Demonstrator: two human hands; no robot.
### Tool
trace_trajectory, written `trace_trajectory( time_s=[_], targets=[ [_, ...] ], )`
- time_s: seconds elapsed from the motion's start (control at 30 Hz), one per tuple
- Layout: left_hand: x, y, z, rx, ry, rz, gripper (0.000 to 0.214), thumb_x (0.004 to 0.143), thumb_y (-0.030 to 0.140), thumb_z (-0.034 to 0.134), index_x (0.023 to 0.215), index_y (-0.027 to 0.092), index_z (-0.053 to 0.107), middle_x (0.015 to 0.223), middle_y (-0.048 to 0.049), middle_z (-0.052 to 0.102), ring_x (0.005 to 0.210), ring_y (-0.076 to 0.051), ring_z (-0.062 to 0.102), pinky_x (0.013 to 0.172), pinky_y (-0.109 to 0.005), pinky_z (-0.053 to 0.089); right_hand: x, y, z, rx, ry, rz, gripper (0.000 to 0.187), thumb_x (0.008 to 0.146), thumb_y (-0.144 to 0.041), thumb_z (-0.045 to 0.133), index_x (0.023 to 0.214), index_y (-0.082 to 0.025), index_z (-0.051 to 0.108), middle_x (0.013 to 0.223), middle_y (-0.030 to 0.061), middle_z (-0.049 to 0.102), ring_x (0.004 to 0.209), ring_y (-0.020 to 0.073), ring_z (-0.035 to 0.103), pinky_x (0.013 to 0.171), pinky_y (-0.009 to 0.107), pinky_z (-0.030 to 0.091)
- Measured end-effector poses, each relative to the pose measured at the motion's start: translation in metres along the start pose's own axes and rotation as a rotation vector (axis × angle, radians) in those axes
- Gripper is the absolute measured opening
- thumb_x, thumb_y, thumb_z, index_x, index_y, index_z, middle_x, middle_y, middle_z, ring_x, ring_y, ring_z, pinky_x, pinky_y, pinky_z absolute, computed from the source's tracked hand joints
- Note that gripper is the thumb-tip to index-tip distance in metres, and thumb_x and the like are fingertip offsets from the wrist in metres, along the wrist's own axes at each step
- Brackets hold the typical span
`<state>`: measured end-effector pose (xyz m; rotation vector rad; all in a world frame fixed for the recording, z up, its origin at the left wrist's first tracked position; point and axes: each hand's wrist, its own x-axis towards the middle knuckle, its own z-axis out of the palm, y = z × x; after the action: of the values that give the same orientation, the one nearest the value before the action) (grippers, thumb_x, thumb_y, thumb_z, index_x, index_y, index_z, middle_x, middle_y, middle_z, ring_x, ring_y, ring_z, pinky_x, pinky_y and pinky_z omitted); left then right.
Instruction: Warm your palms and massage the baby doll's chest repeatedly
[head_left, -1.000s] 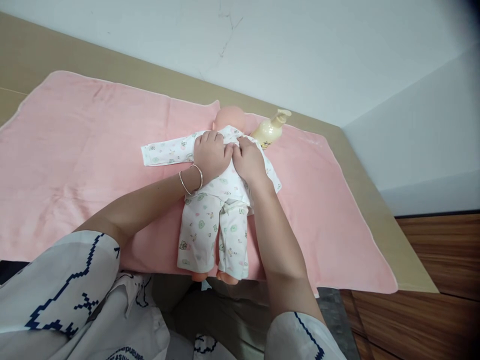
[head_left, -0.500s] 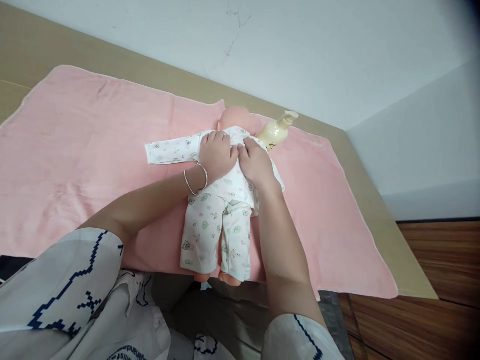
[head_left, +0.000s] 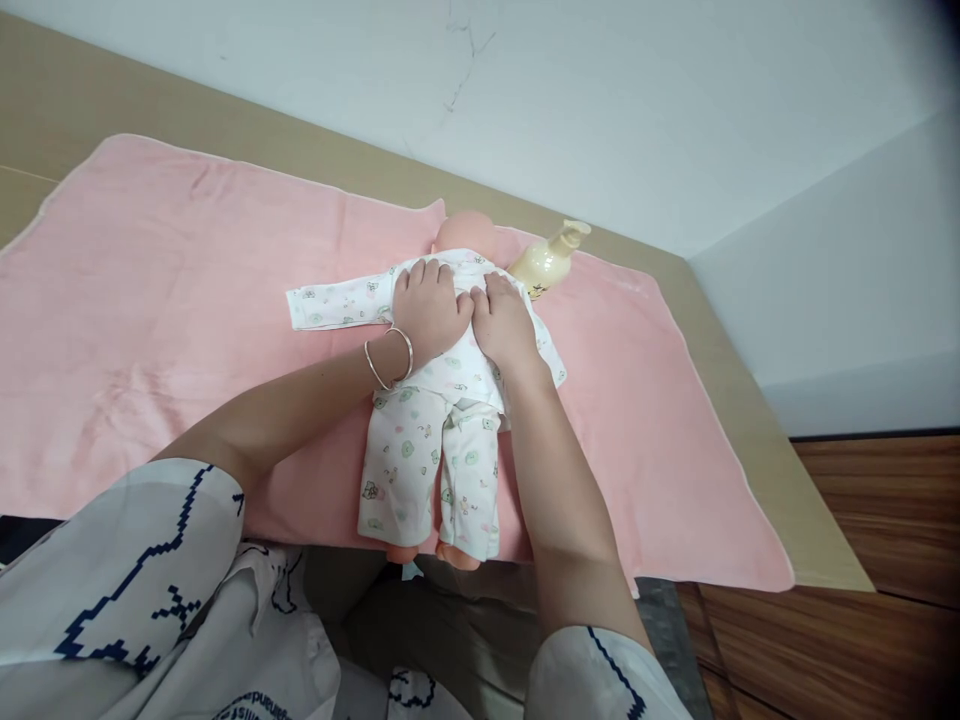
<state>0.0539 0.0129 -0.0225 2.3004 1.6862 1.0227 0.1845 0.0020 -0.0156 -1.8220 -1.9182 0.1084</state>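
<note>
A baby doll [head_left: 466, 230] lies stretched out with its feet toward me, dressed in a white printed top [head_left: 457, 372] and matching trousers [head_left: 401, 460]. No face shows on its head. My left hand [head_left: 431, 308] rests flat on the left part of the top, fingers pointing up toward the head. Beside it, my right hand [head_left: 506, 318] lies on the right part of the top, thumb close to the left thumb. Both hands are open and grip nothing that I can see. One sleeve [head_left: 341, 303] extends out to the left.
Under the doll spreads a pink blanket [head_left: 225, 300] on a tan table [head_left: 750, 440]. A cream pump bottle [head_left: 544, 265] is just right of the doll's head. Behind the table rises a white wall [head_left: 600, 120]; wood-grained panels [head_left: 870, 530] are at the lower right.
The whole view has shifted very slightly to the left. Both hands stay on the doll's top, the left fingers a little more apart.
</note>
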Motion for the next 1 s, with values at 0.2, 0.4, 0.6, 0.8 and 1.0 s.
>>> trace_trajectory(
  time_s=[0.2, 0.4, 0.6, 0.8, 1.0],
  targets=[
    [0.001, 0.001, 0.0, -0.014, 0.002, -0.028, 0.032, 0.089, 0.027, 0.049, 0.114, 0.013, 0.062, 0.128, -0.0192, 0.064, 0.129, -0.037, 0.052, 0.114, -0.053, 0.036, -0.004, -0.011, -0.005, -0.051, 0.028, 0.014, 0.042, 0.101, -0.029, 0.03, 0.117, -0.007, 0.061, 0.132, 0.0255, 0.063, 0.13, 0.0347, 0.056, 0.11, 0.052, 0.043],
    [0.001, 0.0, -0.004, -0.01, -0.011, -0.014, 0.026, 0.09, 0.028, 0.048, 0.107, 0.013, 0.063, 0.119, -0.018, 0.067, 0.119, -0.035, 0.057, 0.105, -0.05, 0.043, -0.012, -0.027, -0.011, -0.122, 0.047, 0.059, 0.038, 0.101, -0.026, 0.03, 0.105, -0.01, 0.064, 0.11, 0.0233, 0.07, 0.11, 0.032, 0.065, 0.098, 0.048, 0.05],
    [0.003, -0.005, 0.001, -0.07, 0.017, -0.034, 0.028, 0.091, 0.025, 0.047, 0.112, 0.015, 0.063, 0.125, -0.015, 0.066, 0.122, -0.031, 0.056, 0.11, -0.046, 0.04, -0.019, -0.044, -0.015, -0.204, 0.019, 0.042, 0.035, 0.097, -0.018, 0.034, 0.1, -0.007, 0.067, 0.108, 0.0252, 0.071, 0.113, 0.0342, 0.065, 0.099, 0.049, 0.05],
    [0.001, -0.009, 0.005, -0.093, 0.034, 0.056, 0.028, 0.091, 0.024, 0.045, 0.108, 0.016, 0.066, 0.128, -0.0138, 0.066, 0.124, -0.03, 0.056, 0.111, -0.046, 0.04, -0.005, -0.017, -0.01, 0.016, 0.003, -0.051, 0.037, 0.098, -0.023, 0.033, 0.114, -0.01, 0.064, 0.13, 0.0209, 0.066, 0.128, 0.0301, 0.057, 0.113, 0.05, 0.042],
    [-0.002, -0.007, 0.002, -0.082, 0.028, 0.045, 0.031, 0.091, 0.025, 0.045, 0.112, 0.016, 0.067, 0.13, -0.0131, 0.066, 0.125, -0.031, 0.056, 0.11, -0.048, 0.04, 0.001, -0.003, -0.005, 0.118, -0.002, -0.08, 0.044, 0.096, -0.028, 0.036, 0.131, -0.013, 0.058, 0.143, 0.0167, 0.059, 0.138, 0.0283, 0.051, 0.12, 0.052, 0.035]
  ],
)
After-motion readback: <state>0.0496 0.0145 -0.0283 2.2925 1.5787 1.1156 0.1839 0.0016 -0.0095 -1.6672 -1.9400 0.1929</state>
